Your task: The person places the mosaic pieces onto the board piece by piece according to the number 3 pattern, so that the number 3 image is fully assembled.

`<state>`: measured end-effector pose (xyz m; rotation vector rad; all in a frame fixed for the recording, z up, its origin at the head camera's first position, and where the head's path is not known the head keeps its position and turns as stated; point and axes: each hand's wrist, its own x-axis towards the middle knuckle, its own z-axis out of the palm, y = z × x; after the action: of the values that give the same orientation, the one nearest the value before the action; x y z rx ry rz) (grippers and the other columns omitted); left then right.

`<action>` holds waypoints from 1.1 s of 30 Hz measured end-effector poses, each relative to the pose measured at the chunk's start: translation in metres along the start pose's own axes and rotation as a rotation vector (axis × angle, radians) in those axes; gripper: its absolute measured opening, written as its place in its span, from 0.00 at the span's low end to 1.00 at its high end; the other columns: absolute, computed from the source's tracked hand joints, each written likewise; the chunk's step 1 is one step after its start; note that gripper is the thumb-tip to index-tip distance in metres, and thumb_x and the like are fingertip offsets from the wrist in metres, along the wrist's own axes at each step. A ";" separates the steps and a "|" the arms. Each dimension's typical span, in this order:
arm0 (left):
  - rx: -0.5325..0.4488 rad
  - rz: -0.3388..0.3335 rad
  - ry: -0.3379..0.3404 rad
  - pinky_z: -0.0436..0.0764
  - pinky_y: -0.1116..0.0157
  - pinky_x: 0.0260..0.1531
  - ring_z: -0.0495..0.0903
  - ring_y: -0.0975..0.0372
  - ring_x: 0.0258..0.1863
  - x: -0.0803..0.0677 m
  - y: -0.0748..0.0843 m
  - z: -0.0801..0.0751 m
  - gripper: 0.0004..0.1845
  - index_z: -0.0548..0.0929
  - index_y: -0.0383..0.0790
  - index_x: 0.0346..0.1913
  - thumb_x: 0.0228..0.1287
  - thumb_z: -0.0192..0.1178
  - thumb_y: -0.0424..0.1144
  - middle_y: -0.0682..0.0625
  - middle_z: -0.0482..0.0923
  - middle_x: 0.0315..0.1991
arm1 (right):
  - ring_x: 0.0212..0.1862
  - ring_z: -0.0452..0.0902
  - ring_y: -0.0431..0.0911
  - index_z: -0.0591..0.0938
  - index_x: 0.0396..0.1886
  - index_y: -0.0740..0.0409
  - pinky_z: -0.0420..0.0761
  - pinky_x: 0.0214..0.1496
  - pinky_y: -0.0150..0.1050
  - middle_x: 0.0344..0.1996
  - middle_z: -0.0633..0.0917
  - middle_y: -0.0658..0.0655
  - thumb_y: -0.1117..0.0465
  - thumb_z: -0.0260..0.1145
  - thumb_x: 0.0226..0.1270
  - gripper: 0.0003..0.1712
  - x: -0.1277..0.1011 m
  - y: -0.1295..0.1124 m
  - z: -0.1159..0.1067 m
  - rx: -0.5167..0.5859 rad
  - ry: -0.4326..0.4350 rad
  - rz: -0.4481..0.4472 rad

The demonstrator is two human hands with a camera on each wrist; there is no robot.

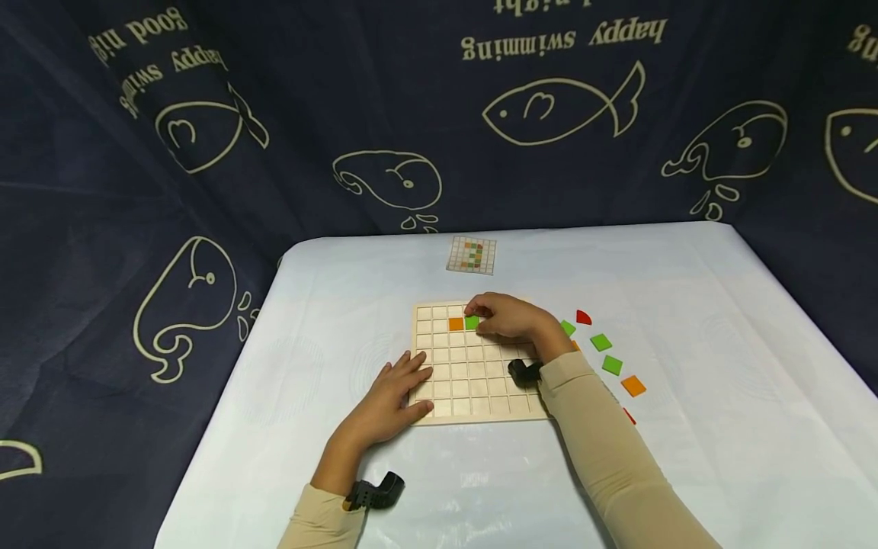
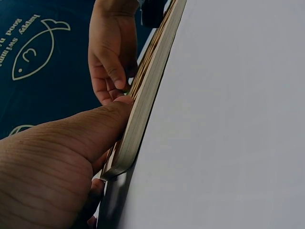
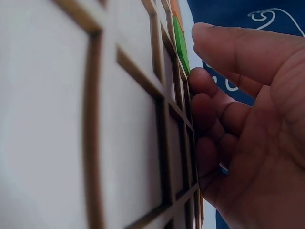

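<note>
A wooden grid board [image 1: 458, 371] lies on the table with an orange square tile [image 1: 456, 324] and a green square tile [image 1: 472, 322] in its upper cells. My right hand [image 1: 509, 316] hovers at the green tile. In the right wrist view that green tile [image 3: 180, 44] sits on the grid, and the thumb and bent fingers of the right hand [image 3: 257, 109] are apart with nothing pinched. My left hand [image 1: 392, 398] rests with spread fingers on the board's left edge; the left wrist view shows its thumb [image 2: 107, 121] on the rim.
A small pattern card [image 1: 472, 255] with coloured squares lies beyond the board. Right of the board are loose pieces: a red quarter-round [image 1: 584, 317], green squares [image 1: 600, 342] and an orange square [image 1: 634, 386]. The right forearm partly covers others. A dark fish-print cloth [image 1: 384, 91] hangs behind.
</note>
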<state>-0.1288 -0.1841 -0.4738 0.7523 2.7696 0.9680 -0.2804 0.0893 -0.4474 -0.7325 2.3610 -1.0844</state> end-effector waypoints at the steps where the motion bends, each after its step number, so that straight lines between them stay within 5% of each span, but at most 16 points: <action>1: 0.000 0.000 -0.001 0.44 0.43 0.72 0.47 0.50 0.77 0.000 0.000 0.000 0.32 0.72 0.38 0.70 0.68 0.64 0.47 0.45 0.57 0.76 | 0.61 0.72 0.53 0.79 0.57 0.58 0.70 0.64 0.50 0.56 0.78 0.57 0.68 0.65 0.68 0.18 0.000 0.000 0.000 0.004 -0.001 -0.004; 15: -0.007 0.003 0.004 0.44 0.44 0.72 0.47 0.51 0.77 0.001 0.000 0.000 0.32 0.72 0.38 0.71 0.68 0.65 0.47 0.46 0.57 0.76 | 0.54 0.74 0.53 0.76 0.61 0.64 0.75 0.55 0.50 0.54 0.79 0.62 0.66 0.60 0.74 0.19 -0.031 0.004 -0.020 0.031 0.079 -0.071; 33: 0.000 0.008 0.014 0.45 0.42 0.72 0.48 0.49 0.77 -0.001 0.001 0.001 0.32 0.72 0.37 0.70 0.68 0.64 0.46 0.44 0.58 0.76 | 0.57 0.72 0.56 0.76 0.61 0.62 0.73 0.54 0.51 0.58 0.77 0.64 0.63 0.61 0.74 0.19 -0.104 0.042 -0.065 -0.035 0.257 0.119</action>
<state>-0.1270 -0.1836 -0.4745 0.7594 2.7808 0.9784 -0.2505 0.2137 -0.4240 -0.4807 2.6067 -1.1467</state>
